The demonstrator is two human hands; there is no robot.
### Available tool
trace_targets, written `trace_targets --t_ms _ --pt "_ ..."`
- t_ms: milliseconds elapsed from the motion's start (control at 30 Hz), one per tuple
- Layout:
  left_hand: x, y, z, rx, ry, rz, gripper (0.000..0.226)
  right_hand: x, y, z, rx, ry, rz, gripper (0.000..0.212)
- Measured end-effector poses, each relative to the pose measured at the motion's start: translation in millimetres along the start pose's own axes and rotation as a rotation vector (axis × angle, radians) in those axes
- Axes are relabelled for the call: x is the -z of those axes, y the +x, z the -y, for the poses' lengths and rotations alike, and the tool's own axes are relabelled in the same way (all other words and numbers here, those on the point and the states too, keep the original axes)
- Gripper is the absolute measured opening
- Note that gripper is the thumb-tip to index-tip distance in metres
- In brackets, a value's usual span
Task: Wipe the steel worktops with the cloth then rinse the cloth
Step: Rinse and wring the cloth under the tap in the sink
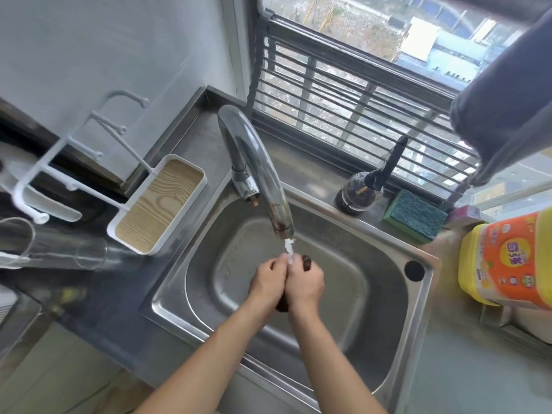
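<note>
- Two hands pressed together over the steel sink (388,294), directly beneath the tap (257,165).
- Left hand (267,282) curled, fingers closed around a dark cloth (306,261), knuckles toward the spout.
- Right hand (306,282) likewise wrapped tight on the same cloth, touching the left along the thumbs.
- Cloth bunched small, mostly hidden between the palms; one dark end poking out above the right hand, another below the wrists.
- Thin white stream of water (289,248) falling from the spout onto the fingers and the cloth.
- Both forearms bare, reaching in from the lower edge.
- Steel worktop (466,369) to the right of the basin, dull grey, with a yellow and orange detergent bottle (507,261) standing near its far end.
- Green scouring sponge (415,216) lying on the ledge behind the sink, just beside a dark glass bottle (358,192) with a black nozzle.
- White tray with a wood-grain base (159,204) left of the tap, attached to a white rack.
- Clear glass (59,249) lying further left, blurred.
</note>
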State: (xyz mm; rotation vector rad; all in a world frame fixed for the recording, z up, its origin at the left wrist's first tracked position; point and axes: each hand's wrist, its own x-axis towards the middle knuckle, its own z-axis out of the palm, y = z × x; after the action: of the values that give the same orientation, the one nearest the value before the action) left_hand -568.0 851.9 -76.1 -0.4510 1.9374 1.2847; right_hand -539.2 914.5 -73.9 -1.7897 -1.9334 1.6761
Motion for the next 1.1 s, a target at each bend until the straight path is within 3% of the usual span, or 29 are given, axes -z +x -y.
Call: trace_targets --t_ms 67,133,233,333,467,533,633,700,767,933,1033,1100 --pt "-3 -18 3 -0.02 -0.104 0.195 0.031 7 23 3 -0.075 0.092 -0.059 0.038" --pt "-1 -19 9 -0.038 -0.14 0.26 0.026 12 32 3 -0.081 0.141 -0.06 0.035" --pt "7 1 18 0.016 -0.239 0.114 0.014 13 27 -4 -0.097 0.221 -0.035 0.019" --pt "12 16 20 0.087 -0.374 0.027 0.014 15 18 -15 -0.256 0.287 0.106 0.017" --pt "11 23 22 0.1 -0.276 -0.039 0.04 8 -1 -38 -0.248 0.153 0.286 0.024" --pt "7 18 18 0.086 -0.208 -0.027 0.048 0 -7 -39 -0.159 0.08 0.259 0.036" --pt "-4 -1 14 0.049 -0.162 0.068 0.036 -5 12 -29 -0.127 0.1 0.077 0.048" --pt "-11 -12 14 0.018 -0.133 0.168 0.032 -1 25 -17 -0.164 0.164 -0.033 0.04" --pt "-11 -5 14 0.004 -0.075 0.139 0.035 3 18 -8 -0.155 0.151 -0.087 0.033" --pt "10 24 1 0.11 -0.129 -0.056 0.054 -3 -38 -10 0.035 0.008 0.022 0.027" --pt "6 14 2 0.037 -0.06 -0.05 0.047 -6 -18 -4 -0.024 0.038 -0.016 0.037" --pt "-2 2 5 0.005 -0.033 0.046 0.042 -3 5 5 -0.128 0.081 -0.044 0.041"
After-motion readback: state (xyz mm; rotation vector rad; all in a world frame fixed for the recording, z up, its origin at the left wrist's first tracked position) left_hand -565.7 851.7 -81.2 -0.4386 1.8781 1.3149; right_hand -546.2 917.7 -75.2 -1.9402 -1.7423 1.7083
